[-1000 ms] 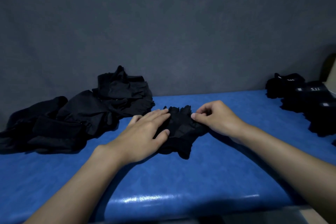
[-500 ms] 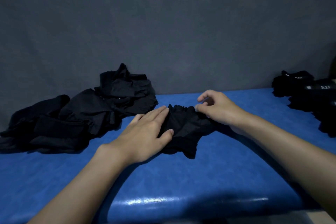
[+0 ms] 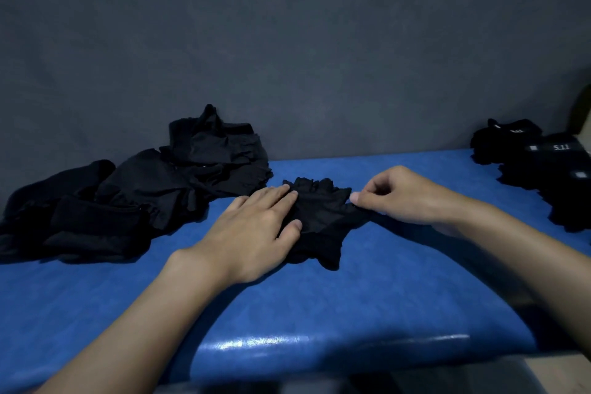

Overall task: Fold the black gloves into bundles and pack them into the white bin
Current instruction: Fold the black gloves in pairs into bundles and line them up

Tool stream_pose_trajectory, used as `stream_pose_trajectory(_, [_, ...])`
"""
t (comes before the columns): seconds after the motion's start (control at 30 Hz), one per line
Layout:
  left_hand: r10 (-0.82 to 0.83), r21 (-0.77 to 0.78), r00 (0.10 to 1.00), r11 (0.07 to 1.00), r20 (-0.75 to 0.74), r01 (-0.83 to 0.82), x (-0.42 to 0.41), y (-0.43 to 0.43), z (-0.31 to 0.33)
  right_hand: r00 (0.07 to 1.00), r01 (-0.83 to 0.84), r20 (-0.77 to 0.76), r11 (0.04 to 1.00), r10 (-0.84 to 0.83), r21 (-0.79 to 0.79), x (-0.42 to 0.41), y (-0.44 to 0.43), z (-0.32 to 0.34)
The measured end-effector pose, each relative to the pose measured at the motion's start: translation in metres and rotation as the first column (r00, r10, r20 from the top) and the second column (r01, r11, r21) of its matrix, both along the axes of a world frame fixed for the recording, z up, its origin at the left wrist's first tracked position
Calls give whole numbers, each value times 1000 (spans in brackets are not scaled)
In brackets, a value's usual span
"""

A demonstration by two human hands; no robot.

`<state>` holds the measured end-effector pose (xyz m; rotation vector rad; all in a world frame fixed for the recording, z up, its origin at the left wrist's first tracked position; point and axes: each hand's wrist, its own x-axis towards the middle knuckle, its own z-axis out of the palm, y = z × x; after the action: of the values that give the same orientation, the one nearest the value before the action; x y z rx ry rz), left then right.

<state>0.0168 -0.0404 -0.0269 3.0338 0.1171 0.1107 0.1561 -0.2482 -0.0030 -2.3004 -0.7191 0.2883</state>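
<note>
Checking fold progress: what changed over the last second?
The right hand lifted briefly to the black glove's far edge, then came back and now pinches its right edge. The left hand still presses the glove flat. The loose glove pile and the labelled black bundles are unchanged.

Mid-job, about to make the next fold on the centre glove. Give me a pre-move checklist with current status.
1. The left hand lies flat on the glove, pinning it: ok.
2. The right hand pinches the glove's right edge: ok.
3. Glove smoothed out: not ok, bunched.
4. Folded bundles at right sit apart from it: ok.
5. Location of the white bin: cannot tell, none clearly seen.
</note>
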Motion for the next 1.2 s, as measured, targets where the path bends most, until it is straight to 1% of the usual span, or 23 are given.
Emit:
stream_pose_trajectory(0.03, [3,-10,1000,1000,-3,-3,-1,-2,0,999,-26,-32,1000,26,3,-2,-2,1])
stream_pose_trajectory(0.1, [5,-28,1000,1000,-20,-6,-2,-5,0,999,-30,-34,999,31,23,-3,-3,0])
stream_pose_trajectory(0.2, [4,-27,999,1000,-42,-5,-4,-9,2,998,39,48,999,-39,-8,0,0,-5])
stream_pose_trajectory(0.3, [15,-19,998,1000,-53,-16,-2,-8,2,992,97,83,992,-90,-81,2,0,-5])
stream_pose_trajectory(0.4, [19,-21,998,1000,-62,-20,-2,-8,1,989,102,119,988,-88,-117,0,0,-6])
stream_pose_trajectory(0.47, [19,-35,998,999,-61,-21,-3,-8,1,976,85,208,993,-67,-80,-3,1,-8])
stream_pose_trajectory(0.53, [19,-49,998,999,-56,-22,-3,-8,1,951,12,309,999,-24,42,-9,0,-9])
stream_pose_trajectory(0.6, [23,-57,998,998,-53,-26,-2,-8,2,939,-148,337,968,73,202,-18,-2,-7])
stream_pose_trajectory(0.63, [26,-61,998,998,-52,-30,-2,-8,2,931,-238,332,943,153,231,-24,-4,-5])
stream_pose_trajectory(0.67, [29,-68,998,997,-51,-33,-2,-8,3,917,-317,318,924,241,213,-30,-5,-4])
stream_pose_trajectory(0.73, [31,-87,999,996,-39,-35,-1,-6,3,881,-414,291,906,373,91,-39,-8,-6])
stream_pose_trajectory(0.8, [21,-112,1000,993,-15,-23,0,-5,3,850,-433,323,901,417,-23,-42,-11,-12])
stream_pose_trajectory(0.83, [11,-123,1000,992,0,-10,0,-4,3,840,-431,344,901,419,-44,-44,-12,-14])
stream_pose_trajectory(0.97, [-50,-114,998,992,46,55,0,-2,3,823,-428,409,904,394,-9,-46,-14,-15])
stream_pose_trajectory(1.07, [-66,-88,997,994,30,69,-2,-3,3,807,-438,451,899,382,21,-43,-17,-14])
stream_pose_trajectory(1.13, [-65,-108,998,992,22,67,-3,-4,3,802,-460,449,887,393,47,-43,-18,-11])
stream_pose_trajectory(1.2, [-63,-132,998,989,22,66,-3,-4,3,806,-481,411,876,425,39,-45,-18,-11])
